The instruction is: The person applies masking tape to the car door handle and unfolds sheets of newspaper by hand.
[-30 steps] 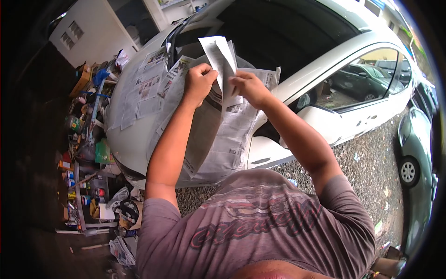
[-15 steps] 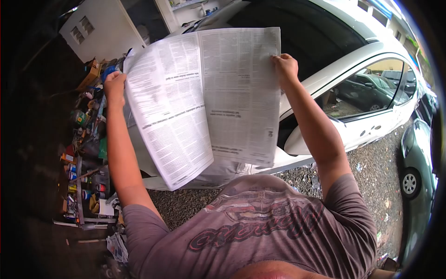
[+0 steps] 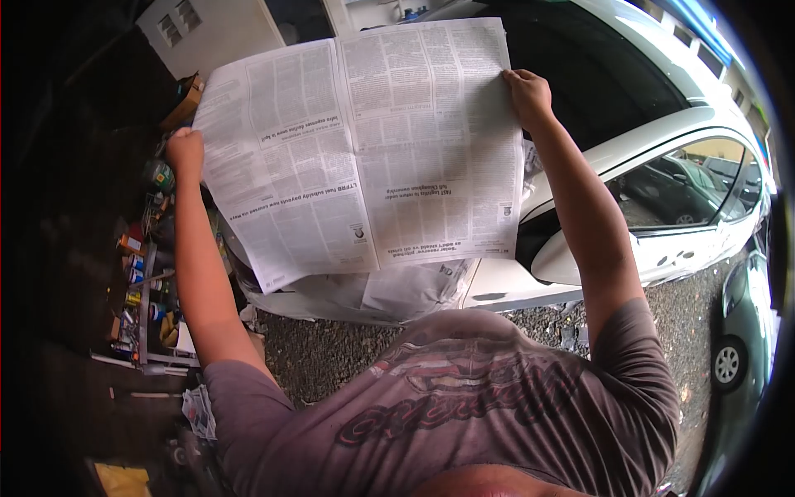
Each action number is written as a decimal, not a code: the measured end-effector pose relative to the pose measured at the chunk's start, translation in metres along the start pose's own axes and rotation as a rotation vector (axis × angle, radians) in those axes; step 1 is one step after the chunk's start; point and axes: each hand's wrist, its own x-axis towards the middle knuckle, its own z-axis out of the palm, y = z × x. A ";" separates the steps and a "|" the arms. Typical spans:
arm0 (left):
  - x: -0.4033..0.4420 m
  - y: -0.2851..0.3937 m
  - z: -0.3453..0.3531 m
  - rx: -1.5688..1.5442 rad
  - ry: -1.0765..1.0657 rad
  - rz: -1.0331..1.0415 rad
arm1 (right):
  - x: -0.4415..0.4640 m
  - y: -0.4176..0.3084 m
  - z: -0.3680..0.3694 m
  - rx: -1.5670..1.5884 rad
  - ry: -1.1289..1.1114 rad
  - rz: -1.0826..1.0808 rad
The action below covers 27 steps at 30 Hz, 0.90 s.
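A wide newspaper sheet (image 3: pixel 431 149) is spread upside down between my hands, with a fold line down its middle. My left hand (image 3: pixel 185 153) pinches its left edge, fingers closed. On the opposite side my right hand (image 3: pixel 527 95) grips the right edge near the upper corner. Behind the sheet stands a white car (image 3: pixel 646 157), its dark windshield partly covered from view. More paper (image 3: pixel 418 286) lies on the car's front, below the sheet's lower edge. The sheet hides much of the hood.
At left, a crowded rack (image 3: pixel 149 306) holds cans and bottles, with a cardboard box (image 3: pixel 184 99) higher up. A green-grey car (image 3: pixel 745 331) is parked at right on gravel (image 3: pixel 331 356). A white door (image 3: pixel 211 33) stands at the back.
The newspaper has been pulled wider and flatter, its left half no longer angled. My left hand has moved outward to the left, and my right hand slightly up and right.
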 end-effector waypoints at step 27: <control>0.052 0.020 0.002 0.478 0.376 -0.231 | 0.076 0.023 -0.025 0.177 0.481 -0.024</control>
